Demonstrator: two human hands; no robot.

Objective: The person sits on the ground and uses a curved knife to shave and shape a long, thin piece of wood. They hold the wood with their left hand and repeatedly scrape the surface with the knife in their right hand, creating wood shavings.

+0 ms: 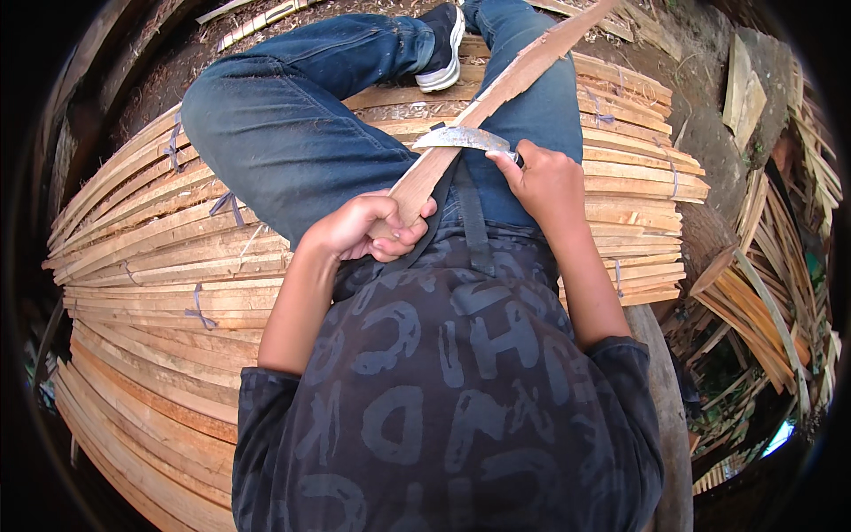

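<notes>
Sits on rows of pale wooden slats (151, 222), bundled with thin purplish ties (228, 204) and spreading from the left side of the frame to right of centre. Has brown earth (177, 75) strewn with shavings beyond the rows at the upper left, next to dark timbers (80, 71) near the rim. Has flat wood offcuts (743, 93) on a grey surface at the upper right, and a tangled heap of loose strips (762, 310) filling the right edge. Hides much of the middle slats behind blue jeans (292, 124), with a dark shoe (441, 44) at top centre, and covers the lower middle with a dark patterned shirt (443, 381).

Grasps the near end of a rough-edged board (514, 84) at centre with the left hand (377, 226), fingers curled round the wood. Slants that board up over the right thigh to the upper right edge. Clasps a curved knife (470, 137) in the right hand (542, 177), just right of centre, concealing most of the handle. Lays the blade crosswise over the board.
</notes>
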